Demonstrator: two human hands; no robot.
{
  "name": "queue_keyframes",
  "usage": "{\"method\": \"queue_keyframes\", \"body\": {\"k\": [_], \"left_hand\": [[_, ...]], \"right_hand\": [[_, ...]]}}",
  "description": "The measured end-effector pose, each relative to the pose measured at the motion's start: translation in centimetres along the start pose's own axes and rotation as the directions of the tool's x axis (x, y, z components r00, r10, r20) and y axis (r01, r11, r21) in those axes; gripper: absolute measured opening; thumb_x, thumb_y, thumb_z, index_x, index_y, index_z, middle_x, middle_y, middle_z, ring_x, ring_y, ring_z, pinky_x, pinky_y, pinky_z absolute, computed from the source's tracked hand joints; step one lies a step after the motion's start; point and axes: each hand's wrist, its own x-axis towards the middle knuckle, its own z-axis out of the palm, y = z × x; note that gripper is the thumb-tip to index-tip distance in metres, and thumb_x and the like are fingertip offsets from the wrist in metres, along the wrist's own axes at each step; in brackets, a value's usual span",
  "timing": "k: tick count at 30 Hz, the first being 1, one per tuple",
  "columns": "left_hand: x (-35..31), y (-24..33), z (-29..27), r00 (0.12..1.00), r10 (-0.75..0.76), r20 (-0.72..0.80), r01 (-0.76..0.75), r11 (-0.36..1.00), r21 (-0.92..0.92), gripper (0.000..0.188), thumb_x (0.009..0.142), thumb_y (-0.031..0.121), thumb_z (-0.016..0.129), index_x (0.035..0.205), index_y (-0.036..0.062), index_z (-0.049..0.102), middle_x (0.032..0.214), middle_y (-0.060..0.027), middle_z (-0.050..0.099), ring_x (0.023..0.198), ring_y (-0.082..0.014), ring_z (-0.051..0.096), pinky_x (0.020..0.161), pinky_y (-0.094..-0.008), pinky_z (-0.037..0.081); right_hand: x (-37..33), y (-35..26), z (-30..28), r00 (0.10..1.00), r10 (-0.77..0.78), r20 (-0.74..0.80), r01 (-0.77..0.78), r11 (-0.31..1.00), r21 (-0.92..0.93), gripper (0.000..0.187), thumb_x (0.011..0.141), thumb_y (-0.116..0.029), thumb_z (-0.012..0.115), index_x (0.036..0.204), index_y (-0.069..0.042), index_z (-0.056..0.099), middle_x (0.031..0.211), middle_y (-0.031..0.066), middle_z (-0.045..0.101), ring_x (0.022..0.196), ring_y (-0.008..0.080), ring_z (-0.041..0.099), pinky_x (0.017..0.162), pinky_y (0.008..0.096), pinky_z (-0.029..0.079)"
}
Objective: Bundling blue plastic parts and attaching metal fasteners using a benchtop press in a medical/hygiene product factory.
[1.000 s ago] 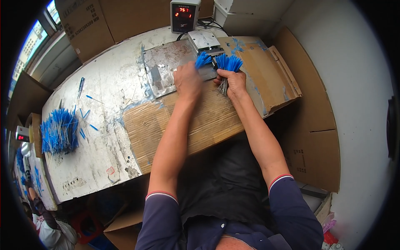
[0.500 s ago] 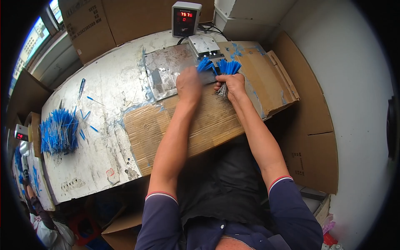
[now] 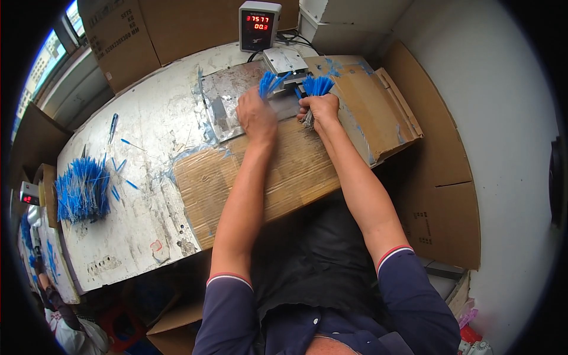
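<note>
My left hand [image 3: 257, 115], slightly blurred, is closed around a bunch of blue-tipped wires [image 3: 271, 84] whose blue ends fan out above the fingers. Close by on the right, my right hand [image 3: 322, 108] grips a second bunch of blue-tipped wires [image 3: 318, 86], with thin pale ends hanging below the fist. Both hands are just in front of a small metal device [image 3: 286, 61] on a metal plate [image 3: 228, 121]. Whether any wire touches the device I cannot tell. A large pile of similar blue-tipped wires [image 3: 83, 189] stands at the table's left.
Behind the device stands a counter box with a red lit display [image 3: 259, 26] and black cables. Flattened cardboard [image 3: 236, 177] covers the table's front edge. A pen [image 3: 113, 128] and several loose blue pieces [image 3: 131, 184] lie left. Another person's arm [image 3: 53, 290] shows at far left.
My left hand and its bunch have drawn left, away from the device and the right-hand bunch. My right hand stays nearly in place. The red digits on the counter have changed.
</note>
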Motion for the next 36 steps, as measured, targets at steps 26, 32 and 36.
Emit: {"method": "queue_keyframes", "body": {"k": [26, 32, 36], "left_hand": [[-0.6, 0.3, -0.4, 0.917, 0.015, 0.399, -0.046, 0.997, 0.069, 0.016, 0.083, 0.006, 0.063, 0.099, 0.0060, 0.066, 0.089, -0.0183, 0.069, 0.088, -0.0375, 0.066, 0.079, -0.0487, 0.051], [-0.8, 0.1, -0.1, 0.933, -0.003, 0.360, -0.054, 0.988, 0.147, 0.011, 0.084, 0.005, 0.061, 0.095, 0.0048, 0.063, 0.089, -0.0171, 0.069, 0.086, -0.0375, 0.066, 0.077, -0.0483, 0.052], [-0.4, 0.9, -0.4, 0.965, -0.120, 0.234, 0.101, 0.991, 0.092, 0.008, 0.086, 0.005, 0.060, 0.094, 0.0046, 0.062, 0.088, -0.0183, 0.068, 0.083, -0.0398, 0.066, 0.073, -0.0496, 0.050]], "right_hand": [[-1.5, 0.9, -2.5, 0.982, 0.044, 0.183, -0.096, 0.954, 0.284, 0.011, 0.075, 0.007, 0.072, 0.082, 0.007, 0.065, 0.073, 0.0159, 0.066, 0.060, 0.0263, 0.067, 0.053, 0.0413, 0.062], [-1.5, 1.2, -1.9, 0.993, 0.073, 0.098, -0.089, 0.980, 0.177, 0.008, 0.077, 0.008, 0.069, 0.078, 0.010, 0.062, 0.071, 0.0200, 0.065, 0.056, 0.0288, 0.067, 0.049, 0.0409, 0.060], [-0.2, 1.2, -1.5, 0.997, 0.032, 0.068, -0.045, 0.980, 0.193, 0.007, 0.078, 0.010, 0.068, 0.077, 0.011, 0.061, 0.070, 0.0212, 0.065, 0.053, 0.0296, 0.066, 0.047, 0.0404, 0.059]]}}
